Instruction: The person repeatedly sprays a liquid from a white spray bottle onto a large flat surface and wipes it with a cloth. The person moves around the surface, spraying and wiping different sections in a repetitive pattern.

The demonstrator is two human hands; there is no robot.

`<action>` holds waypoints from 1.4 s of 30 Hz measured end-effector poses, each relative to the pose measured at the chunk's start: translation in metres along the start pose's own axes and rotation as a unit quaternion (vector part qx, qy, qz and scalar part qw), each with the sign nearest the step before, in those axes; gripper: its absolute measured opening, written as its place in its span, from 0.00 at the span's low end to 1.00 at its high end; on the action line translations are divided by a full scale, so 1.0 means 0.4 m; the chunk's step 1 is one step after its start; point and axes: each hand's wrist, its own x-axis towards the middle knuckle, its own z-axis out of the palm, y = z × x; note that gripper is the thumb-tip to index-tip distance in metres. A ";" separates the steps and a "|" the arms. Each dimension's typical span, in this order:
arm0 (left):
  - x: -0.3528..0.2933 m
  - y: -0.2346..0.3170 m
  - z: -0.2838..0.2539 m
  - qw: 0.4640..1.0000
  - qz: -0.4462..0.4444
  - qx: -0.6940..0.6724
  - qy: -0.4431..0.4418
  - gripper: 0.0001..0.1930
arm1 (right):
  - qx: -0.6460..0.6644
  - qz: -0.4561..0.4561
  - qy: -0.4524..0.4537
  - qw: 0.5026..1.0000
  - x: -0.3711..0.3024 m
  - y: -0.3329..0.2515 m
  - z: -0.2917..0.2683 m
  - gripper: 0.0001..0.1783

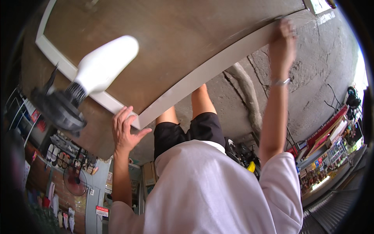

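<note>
A large brown panel with a pale grey wooden frame lies in front of me. My left hand rests at the frame's near corner, fingers spread and thumb stretched out to the side, holding nothing. Farther off on the right, my right hand is at the other end of the long front strip. Its fingers look curled and are blurred. Something small and dark shows at the fingertips, too smeared to name. To the left, a white rounded, bottle-shaped thing with a black ribbed neck and a blurred black body stands over the frame.
Cracked concrete floor with a raised ridge lies to the right. A fan and shoes on a rack are at lower left. At right stand leaning boards and shelves of small goods. My legs are beside the panel's near edge.
</note>
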 end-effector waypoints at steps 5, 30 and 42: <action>-0.040 -0.233 -0.063 0.989 0.114 0.093 -0.001 0.41 | -0.007 0.094 0.004 0.996 -0.016 -0.092 -0.019 0.19; 0.107 -0.416 -0.011 0.930 0.330 0.115 0.114 0.32 | 0.127 0.141 -0.011 0.982 -0.214 -0.550 -0.236 0.22; 0.113 -0.407 -0.015 0.932 0.326 0.108 0.118 0.31 | 0.124 0.119 0.056 0.983 -0.215 -0.607 -0.257 0.19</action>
